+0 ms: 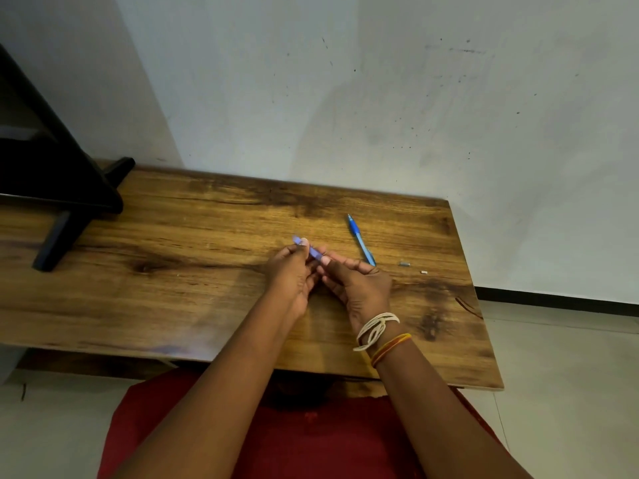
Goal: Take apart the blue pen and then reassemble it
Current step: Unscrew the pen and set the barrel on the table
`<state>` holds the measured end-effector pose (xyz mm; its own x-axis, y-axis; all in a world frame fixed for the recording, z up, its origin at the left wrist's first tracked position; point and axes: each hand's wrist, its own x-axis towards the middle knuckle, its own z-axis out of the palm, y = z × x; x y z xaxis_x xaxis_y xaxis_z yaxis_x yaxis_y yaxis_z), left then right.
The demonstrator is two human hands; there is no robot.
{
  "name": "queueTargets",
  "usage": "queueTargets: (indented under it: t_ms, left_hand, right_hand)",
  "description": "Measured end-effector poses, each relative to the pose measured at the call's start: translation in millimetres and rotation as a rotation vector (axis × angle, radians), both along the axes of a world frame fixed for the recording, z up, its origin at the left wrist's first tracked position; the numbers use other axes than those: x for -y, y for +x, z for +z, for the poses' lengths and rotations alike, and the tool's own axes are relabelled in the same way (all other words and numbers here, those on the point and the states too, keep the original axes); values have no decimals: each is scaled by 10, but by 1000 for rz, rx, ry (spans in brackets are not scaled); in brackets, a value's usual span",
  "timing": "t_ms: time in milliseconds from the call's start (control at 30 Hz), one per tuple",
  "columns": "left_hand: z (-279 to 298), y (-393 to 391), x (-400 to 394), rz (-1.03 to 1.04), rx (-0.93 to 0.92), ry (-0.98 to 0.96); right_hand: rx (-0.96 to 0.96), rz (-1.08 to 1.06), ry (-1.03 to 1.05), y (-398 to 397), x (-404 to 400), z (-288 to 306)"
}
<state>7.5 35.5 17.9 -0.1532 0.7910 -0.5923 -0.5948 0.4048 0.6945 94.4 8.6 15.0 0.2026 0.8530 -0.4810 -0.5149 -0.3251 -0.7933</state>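
Together above the desk (173,305), both hands (325,278) pinch a translucent blue pen barrel (313,251), forearms converging; the pen's other blue section (361,239) lies far right.

Both hands (294,274) (359,285) pinch blurred bluish pen piece (313,251), probably barrel; front half (361,239) on table (173,271).

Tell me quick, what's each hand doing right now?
Left hand: closed on the translucent blue pen piece.
Right hand: closed on the same pen piece's near end.
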Motion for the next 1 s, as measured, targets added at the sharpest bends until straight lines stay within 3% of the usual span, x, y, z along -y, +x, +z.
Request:
queueTargets:
  t_ms: [267, 400, 500, 633, 700, 933, 1000]
  left_hand:
    - [-15, 8, 3, 54, -7, -51]
    - [6, -57, -35, 55, 100, -34]
    - [25, -33, -27, 0, 122, -30]
    - [45, 70, -42, -49, 101, -45]
    - [48, 116, -57, -48, 90, -51]
    - [51, 208, -36, -51, 86, -44]
    - [43, 197, -29, -61, 72, -32]
  right_hand:
    - [63, -60, -38, -94, 46, 45]
    - [80, -56, -20, 33, 65, 90]
    - [357, -85, 30, 311, 28, 124]
    - [807, -18, -88, 810, 36, 186]
    - [898, 46, -131, 947, 74, 180]
    - [951, 156, -206, 979, 84, 93]
    - [1087, 111, -156, 954, 73, 79]
